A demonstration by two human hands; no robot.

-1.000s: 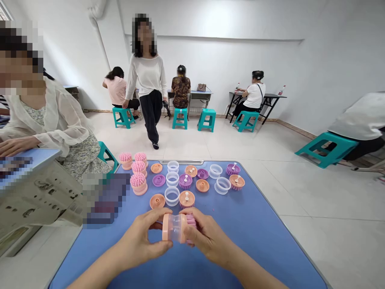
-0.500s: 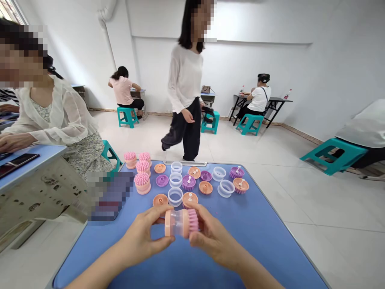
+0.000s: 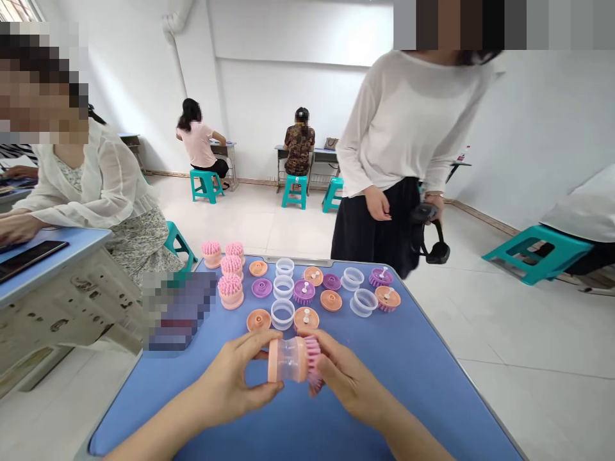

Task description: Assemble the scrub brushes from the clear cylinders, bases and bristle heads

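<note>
Between my two hands, above the blue table [image 3: 269, 410], is a scrub brush [image 3: 289, 360] lying sideways, with a peach cap at the left, a clear middle and pink bristles at the right. My left hand [image 3: 235, 374] grips the cap end between thumb and fingers. Around the bristle end my right hand [image 3: 339, 374] is closed, covering part of it. Just beyond lie a peach bristle head [image 3: 306, 318] with white pin, a clear ring [image 3: 282, 314] and a peach cap [image 3: 258, 320]. Several finished-looking pink brushes [image 3: 231, 291] stand upright at the table's far left.
Farther back on the table are more clear rings [image 3: 364, 302], purple caps [image 3: 262, 287] and purple bristle heads [image 3: 304, 291]. A person in a white top [image 3: 408, 121] stands past the far edge, holding a black strapped object [image 3: 432, 243]. Another person sits at a desk on the left.
The standing person has come closer and to the right. My right thumb and fingers have shifted on the bristle end; both hands still hold the brush.
</note>
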